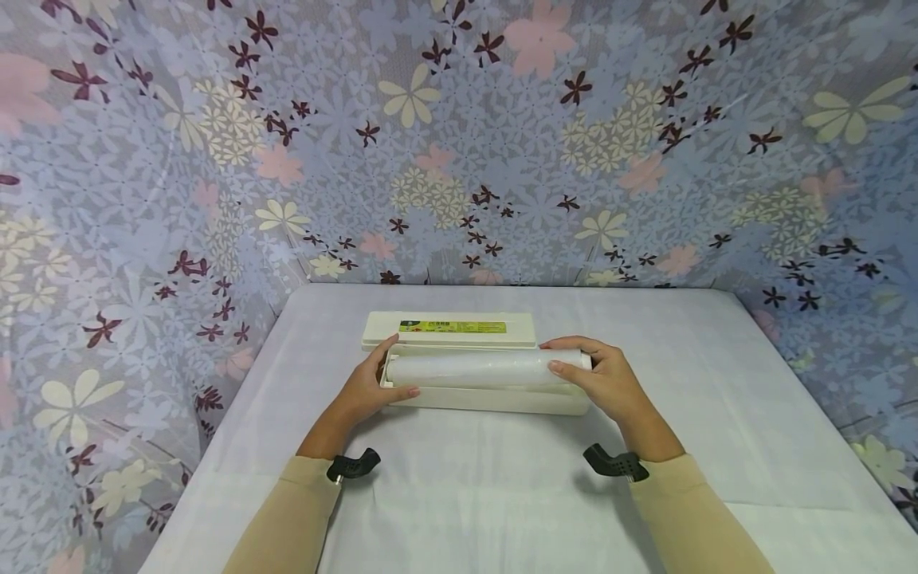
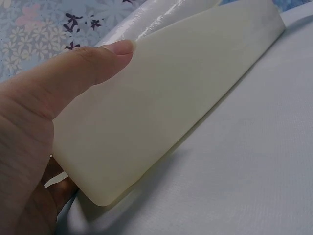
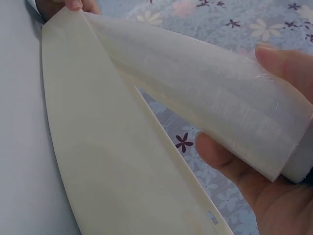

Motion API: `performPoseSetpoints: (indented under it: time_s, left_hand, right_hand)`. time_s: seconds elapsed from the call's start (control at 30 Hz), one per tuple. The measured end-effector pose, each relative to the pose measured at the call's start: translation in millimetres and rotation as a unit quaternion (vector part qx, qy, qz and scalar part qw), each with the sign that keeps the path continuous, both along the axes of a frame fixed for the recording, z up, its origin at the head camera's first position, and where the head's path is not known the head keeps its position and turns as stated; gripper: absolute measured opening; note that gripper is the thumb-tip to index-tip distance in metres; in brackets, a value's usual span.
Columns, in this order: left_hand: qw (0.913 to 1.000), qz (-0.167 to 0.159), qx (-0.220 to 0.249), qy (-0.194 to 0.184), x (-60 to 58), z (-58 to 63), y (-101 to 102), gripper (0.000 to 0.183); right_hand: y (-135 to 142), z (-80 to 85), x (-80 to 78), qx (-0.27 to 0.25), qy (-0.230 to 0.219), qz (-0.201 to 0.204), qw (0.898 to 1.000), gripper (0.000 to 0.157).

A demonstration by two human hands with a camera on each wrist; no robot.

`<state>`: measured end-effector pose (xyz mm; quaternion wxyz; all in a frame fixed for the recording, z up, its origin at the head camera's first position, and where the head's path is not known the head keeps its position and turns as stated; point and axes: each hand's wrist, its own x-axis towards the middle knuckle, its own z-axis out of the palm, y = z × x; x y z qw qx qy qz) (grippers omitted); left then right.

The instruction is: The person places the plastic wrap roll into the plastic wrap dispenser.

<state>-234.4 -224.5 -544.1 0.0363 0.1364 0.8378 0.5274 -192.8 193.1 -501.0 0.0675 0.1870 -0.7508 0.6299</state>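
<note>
A roll of clear plastic wrap (image 1: 469,369) lies lengthwise over a cream dispenser box (image 1: 488,400). My left hand (image 1: 362,389) grips the box's left end, its thumb (image 2: 105,61) on the front wall near the rim. The right hand (image 1: 608,379) holds the roll's right end between thumb and fingers. In the right wrist view, that end of the roll (image 3: 210,93) is raised out of the box (image 3: 102,127), while its other end sits low beside the left hand (image 3: 78,5). Much of the box's inside is hidden by the roll.
Just behind the box lies its cream lid (image 1: 383,328), with a yellow-green label (image 1: 452,327) on top. A white cloth (image 1: 459,494) covers the table. Flower-patterned fabric (image 1: 459,159) hangs at the back and sides. Black mounts (image 1: 354,465) sit on both wrists.
</note>
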Motion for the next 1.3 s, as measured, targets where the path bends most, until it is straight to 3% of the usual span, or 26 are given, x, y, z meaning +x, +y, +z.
performPoseSetpoints:
  time_s: [0.23, 0.6, 0.87, 1.3]
  left_hand:
    - [1.0, -0.003, 0.002, 0.003, 0.7, -0.2, 0, 0.116]
    - [1.0, -0.008, 0.0, 0.001, 2.3, -2.9, -3, 0.114]
    - [1.0, -0.007, 0.007, 0.002, 1.9, -3.8, -2, 0.114]
    - [0.9999, -0.01, 0.003, 0.005, 0.7, -3.0, -2, 0.113]
  right_hand:
    - [3, -2.4, -3.3, 0.005, -0.007, 0.02, 1.0, 0.032]
    - [16, -4.9, -17.5, 0.085, -0.02, 0.054, 0.995, 0.038]
    - [20, 1.2, -22.6, 0.144, -0.02, 0.036, 0.989, 0.039]
    - [22, 0.7, -25.3, 0.149, -0.02, 0.045, 0.988, 0.042]
